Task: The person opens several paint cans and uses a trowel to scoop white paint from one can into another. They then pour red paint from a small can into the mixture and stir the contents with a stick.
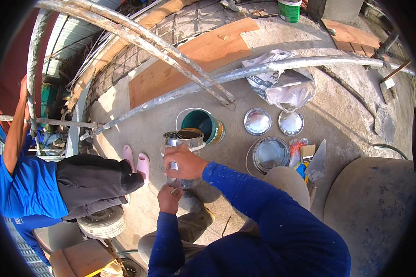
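A silver metal paint can (pixel 184 135) with a wire bail is held raised and tilted in front of me, its rim beside a dark green bucket (pixel 217 131). My right hand (pixel 186 162) is wrapped over the can's side, fingers curled on the metal. Below it, my left hand (pixel 170 199) is closed at the can's lower edge; its fingertips are partly hidden there. Dark residue shows round the can's mouth, but its contents cannot be made out. The green bucket stands on the concrete with its white handle lifted.
Two round silver lids (pixel 257 121) lie right of the bucket. Nearer are another can (pixel 270 154), a paintbrush (pixel 308 152) and a trowel (pixel 317 162). Scaffold pipes (pixel 171 94) cross ahead, near a white sack (pixel 282 83) and plywood (pixel 189 62). A person in blue (pixel 30 189) is at left.
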`<action>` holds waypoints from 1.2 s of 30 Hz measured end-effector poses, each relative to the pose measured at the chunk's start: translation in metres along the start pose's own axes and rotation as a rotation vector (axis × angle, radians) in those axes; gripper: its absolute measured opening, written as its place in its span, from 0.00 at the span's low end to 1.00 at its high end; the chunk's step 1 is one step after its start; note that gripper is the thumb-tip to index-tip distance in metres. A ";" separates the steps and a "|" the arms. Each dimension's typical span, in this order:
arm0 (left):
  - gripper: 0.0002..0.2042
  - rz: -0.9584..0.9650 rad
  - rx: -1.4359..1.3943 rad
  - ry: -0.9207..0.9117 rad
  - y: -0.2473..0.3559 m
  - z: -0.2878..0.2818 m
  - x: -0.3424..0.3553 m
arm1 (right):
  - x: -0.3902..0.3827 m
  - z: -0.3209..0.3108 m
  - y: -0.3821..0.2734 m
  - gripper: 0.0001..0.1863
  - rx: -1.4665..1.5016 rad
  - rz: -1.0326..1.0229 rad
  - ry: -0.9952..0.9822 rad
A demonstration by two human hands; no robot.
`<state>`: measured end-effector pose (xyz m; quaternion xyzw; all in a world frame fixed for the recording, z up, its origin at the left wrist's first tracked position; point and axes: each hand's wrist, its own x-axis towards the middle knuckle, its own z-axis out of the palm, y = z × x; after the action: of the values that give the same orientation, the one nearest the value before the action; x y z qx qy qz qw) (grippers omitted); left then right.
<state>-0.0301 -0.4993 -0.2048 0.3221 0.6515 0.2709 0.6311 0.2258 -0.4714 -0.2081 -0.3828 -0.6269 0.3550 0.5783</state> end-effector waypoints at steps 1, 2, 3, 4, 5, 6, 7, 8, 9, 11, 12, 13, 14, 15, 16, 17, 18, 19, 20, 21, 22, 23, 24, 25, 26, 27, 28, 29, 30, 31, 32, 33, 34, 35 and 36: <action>0.14 -0.001 -0.021 0.010 0.000 0.001 0.002 | -0.001 0.000 0.000 0.13 -0.013 -0.015 0.010; 0.13 -0.002 -0.043 0.020 0.000 0.002 0.003 | -0.002 0.000 0.001 0.13 -0.026 -0.029 0.019; 0.13 0.007 -0.033 0.018 0.001 0.001 0.006 | 0.001 -0.001 0.001 0.13 -0.032 -0.041 0.021; 0.13 0.016 -0.023 0.016 0.002 0.001 0.008 | 0.003 -0.002 0.002 0.13 -0.037 -0.052 0.021; 0.13 0.024 -0.013 0.014 0.003 0.000 0.010 | 0.005 -0.002 0.002 0.13 -0.041 -0.063 0.022; 0.14 0.016 -0.022 0.017 0.003 0.001 0.012 | 0.005 -0.003 0.004 0.14 -0.026 -0.043 0.015; 0.14 0.008 -0.030 0.020 0.003 0.002 0.013 | 0.005 -0.003 0.005 0.14 -0.011 -0.024 0.007; 0.14 0.001 -0.038 0.024 0.002 0.003 0.014 | 0.004 -0.003 0.007 0.14 0.004 -0.004 -0.001; 0.15 -0.004 -0.048 0.024 0.002 0.004 0.015 | 0.004 -0.004 0.008 0.14 0.000 -0.003 -0.001; 0.15 -0.011 -0.066 0.032 0.004 0.005 0.013 | 0.004 -0.003 0.009 0.14 0.000 -0.005 -0.002; 0.15 -0.008 -0.068 0.026 0.004 0.004 0.013 | 0.004 -0.004 0.008 0.14 0.001 -0.006 -0.005; 0.16 -0.004 -0.069 0.019 0.004 0.003 0.014 | 0.005 -0.004 0.007 0.14 0.001 -0.006 -0.007; 0.16 -0.001 -0.070 0.012 0.004 0.001 0.016 | 0.005 -0.005 0.006 0.14 0.002 -0.007 -0.010; 0.16 0.009 -0.059 0.011 0.004 0.000 0.017 | 0.006 -0.005 0.005 0.15 0.000 -0.007 -0.010; 0.16 0.020 -0.047 0.009 0.003 -0.001 0.018 | 0.006 -0.005 0.005 0.15 -0.002 -0.007 -0.011; 0.16 0.031 -0.035 0.007 0.003 -0.002 0.018 | 0.007 -0.005 0.004 0.15 -0.004 -0.007 -0.011; 0.16 0.033 -0.040 0.004 0.004 0.000 0.019 | 0.007 -0.006 0.005 0.15 -0.009 -0.022 -0.003; 0.16 0.036 -0.046 0.001 0.004 0.002 0.019 | 0.008 -0.005 0.006 0.15 -0.014 -0.037 0.004; 0.16 0.039 -0.051 -0.002 0.005 0.004 0.019 | 0.010 -0.005 0.007 0.15 -0.019 -0.053 0.012; 0.16 0.031 -0.066 0.009 0.007 0.005 0.019 | 0.012 -0.005 0.006 0.15 -0.028 -0.058 0.006; 0.16 0.023 -0.081 0.020 0.008 0.006 0.019 | 0.015 -0.006 0.005 0.15 -0.036 -0.064 0.000; 0.16 0.016 -0.095 0.032 0.010 0.007 0.019 | 0.018 -0.008 0.005 0.15 -0.044 -0.069 -0.006; 0.17 0.024 -0.087 0.018 0.010 0.008 0.019 | 0.018 -0.010 0.005 0.14 -0.056 -0.067 -0.017; 0.17 0.032 -0.079 0.003 0.010 0.010 0.019 | 0.018 -0.013 0.004 0.13 -0.069 -0.064 -0.027; 0.18 0.039 -0.071 -0.012 0.011 0.012 0.019 | 0.017 -0.014 0.004 0.13 -0.082 -0.062 -0.037; 0.18 0.044 -0.065 0.000 0.012 0.013 0.018 | 0.017 -0.014 0.005 0.13 -0.073 -0.066 -0.033; 0.18 0.049 -0.060 0.011 0.014 0.015 0.017 | 0.018 -0.012 0.008 0.13 -0.066 -0.071 -0.030; 0.17 0.055 -0.055 0.022 0.015 0.016 0.017 | 0.017 -0.011 0.009 0.13 -0.058 -0.075 -0.026; 0.18 0.055 -0.060 0.030 0.015 0.015 0.019 | 0.017 -0.012 0.009 0.13 -0.056 -0.071 -0.025; 0.18 0.056 -0.065 0.039 0.015 0.013 0.021 | 0.017 -0.012 0.009 0.13 -0.054 -0.068 -0.025; 0.19 0.057 -0.071 0.049 0.015 0.011 0.023 | 0.017 -0.012 0.009 0.13 -0.052 -0.064 -0.025; 0.19 0.057 -0.067 0.051 0.015 0.009 0.025 | 0.017 -0.013 0.010 0.13 -0.041 -0.062 -0.020; 0.20 0.054 -0.065 0.051 0.016 0.011 0.025 | 0.016 -0.015 0.010 0.13 -0.032 -0.058 -0.018; 0.20 0.051 -0.064 0.052 0.016 0.013 0.024 | 0.015 -0.016 0.010 0.13 -0.022 -0.053 -0.016; 0.20 0.051 -0.066 0.048 0.016 0.015 0.024 | 0.014 -0.016 0.012 0.13 -0.020 -0.054 -0.006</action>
<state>-0.0138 -0.4714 -0.2087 0.3111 0.6488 0.3161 0.6183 0.2422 -0.4532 -0.2107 -0.3703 -0.6424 0.3339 0.5820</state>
